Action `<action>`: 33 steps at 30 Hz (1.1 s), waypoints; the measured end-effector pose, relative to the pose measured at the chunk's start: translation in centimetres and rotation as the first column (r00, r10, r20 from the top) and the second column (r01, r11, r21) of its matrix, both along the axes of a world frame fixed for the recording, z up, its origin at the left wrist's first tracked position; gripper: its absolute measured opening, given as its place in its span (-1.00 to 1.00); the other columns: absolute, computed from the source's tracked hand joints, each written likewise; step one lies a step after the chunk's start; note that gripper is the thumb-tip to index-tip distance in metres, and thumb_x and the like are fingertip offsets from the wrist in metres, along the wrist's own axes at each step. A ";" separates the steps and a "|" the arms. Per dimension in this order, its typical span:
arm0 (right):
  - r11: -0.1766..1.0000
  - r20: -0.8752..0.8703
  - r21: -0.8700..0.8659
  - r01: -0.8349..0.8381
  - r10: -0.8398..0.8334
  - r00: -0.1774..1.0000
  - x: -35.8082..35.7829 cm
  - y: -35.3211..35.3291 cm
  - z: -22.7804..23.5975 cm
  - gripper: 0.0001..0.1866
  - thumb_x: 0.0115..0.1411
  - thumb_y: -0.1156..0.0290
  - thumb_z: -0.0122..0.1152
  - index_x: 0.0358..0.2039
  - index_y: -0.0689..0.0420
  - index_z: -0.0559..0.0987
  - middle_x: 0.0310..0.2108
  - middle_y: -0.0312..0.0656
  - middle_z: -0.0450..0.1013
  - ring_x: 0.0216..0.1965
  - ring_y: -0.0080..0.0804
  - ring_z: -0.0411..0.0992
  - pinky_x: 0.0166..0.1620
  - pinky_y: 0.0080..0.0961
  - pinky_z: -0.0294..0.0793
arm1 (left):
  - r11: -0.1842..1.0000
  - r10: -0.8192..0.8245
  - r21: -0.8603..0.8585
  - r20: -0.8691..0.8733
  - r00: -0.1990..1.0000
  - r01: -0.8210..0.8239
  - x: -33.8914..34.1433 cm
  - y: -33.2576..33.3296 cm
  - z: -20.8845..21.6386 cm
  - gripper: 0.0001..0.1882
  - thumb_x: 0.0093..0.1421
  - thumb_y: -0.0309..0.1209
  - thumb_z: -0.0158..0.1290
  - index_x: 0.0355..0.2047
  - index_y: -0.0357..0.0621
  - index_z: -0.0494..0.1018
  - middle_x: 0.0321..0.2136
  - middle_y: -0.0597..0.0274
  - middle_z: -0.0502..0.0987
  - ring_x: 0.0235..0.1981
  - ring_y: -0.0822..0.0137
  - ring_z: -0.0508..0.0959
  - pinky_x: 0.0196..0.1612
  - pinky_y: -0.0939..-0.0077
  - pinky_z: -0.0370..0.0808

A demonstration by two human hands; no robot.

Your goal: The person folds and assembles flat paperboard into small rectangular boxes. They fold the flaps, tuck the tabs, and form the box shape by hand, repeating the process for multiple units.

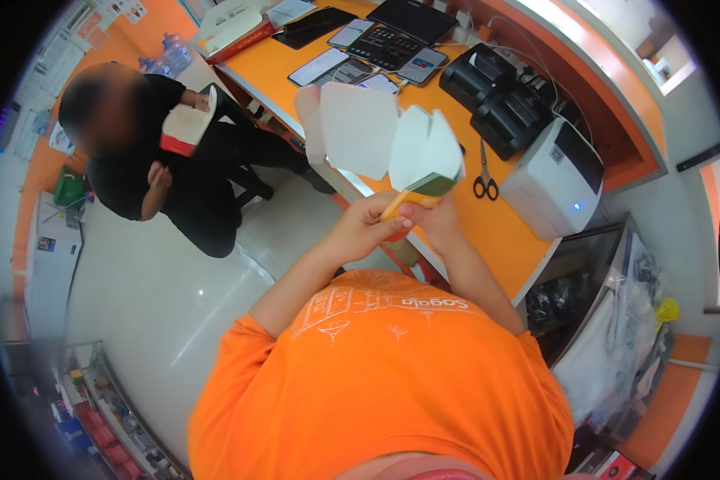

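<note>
Both of my hands hold a paperboard food box (424, 144) with a white inside, and its wide flap stands open toward the left. Its outer side shows orange and green near my fingers. My left hand (368, 226) is closed on the box's lower left side, thumb toward me. On the lower right, my right hand (434, 218) grips the same box, its fingers partly hidden behind it. The box is tilted and held above the front edge of the orange counter (464, 228).
Black-handled scissors (486, 180) lie on the counter beside a white printer (554, 182). Black devices (500, 96) with cables stand behind. Several phones and tablets (384, 46) cover the far part. At left, a seated person in black (168, 152) holds another open box (186, 128).
</note>
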State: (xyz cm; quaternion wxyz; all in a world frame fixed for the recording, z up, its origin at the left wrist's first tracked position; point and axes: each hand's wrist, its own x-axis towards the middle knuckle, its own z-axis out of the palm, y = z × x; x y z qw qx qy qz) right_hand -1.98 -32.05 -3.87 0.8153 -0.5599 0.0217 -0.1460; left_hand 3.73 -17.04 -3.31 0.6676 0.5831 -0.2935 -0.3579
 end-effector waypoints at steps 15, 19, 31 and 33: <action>0.757 -0.187 0.391 0.523 -0.491 0.851 -3.9 0.5 -3.3 -0.68 0.27 0.30 0.05 -0.07 0.25 0.35 -0.21 -0.17 0.37 -0.21 -0.43 0.41 -0.20 -0.50 0.44 | 0.981 -0.135 0.161 0.184 0.974 0.106 -1.8 -5.9 -1.6 -0.56 0.16 -0.41 0.15 0.02 -0.24 0.30 -0.20 0.16 0.50 -0.20 0.45 0.50 -0.17 0.56 0.45; 0.761 -0.131 0.456 0.461 -0.456 0.881 -3.9 0.5 -3.8 -0.61 0.29 0.22 0.01 -0.01 0.24 0.29 -0.15 -0.15 0.36 -0.15 -0.38 0.39 -0.14 -0.43 0.45 | 0.977 0.007 0.158 0.639 0.769 -0.140 -2.0 -4.8 -1.4 -0.65 0.19 -0.27 0.10 -0.10 -0.21 0.40 -0.36 0.12 0.53 -0.36 0.33 0.52 -0.31 0.51 0.45; 0.786 -0.288 0.500 0.364 -0.246 0.926 -5.3 1.9 -7.6 -0.69 0.24 0.45 0.08 -0.02 0.12 0.28 -0.16 -0.20 0.34 -0.13 -0.40 0.38 -0.11 -0.41 0.48 | 0.910 -0.259 0.386 0.250 0.933 0.149 -0.7 -3.3 -6.4 -0.71 0.23 -0.22 0.05 -0.34 -0.24 0.49 -0.58 0.25 0.50 -0.55 0.43 0.44 -0.46 0.53 0.36; 0.793 -0.308 0.486 0.367 -0.238 0.921 -5.7 1.9 -7.9 -0.64 0.25 0.46 0.08 0.03 0.14 0.28 -0.11 -0.18 0.35 -0.06 -0.37 0.36 -0.03 -0.37 0.41 | 0.856 -0.319 0.512 0.421 0.849 0.068 -0.8 -3.5 -7.0 -0.71 0.19 -0.21 0.09 -0.25 -0.19 0.48 -0.47 0.21 0.52 -0.43 0.31 0.49 -0.34 0.43 0.38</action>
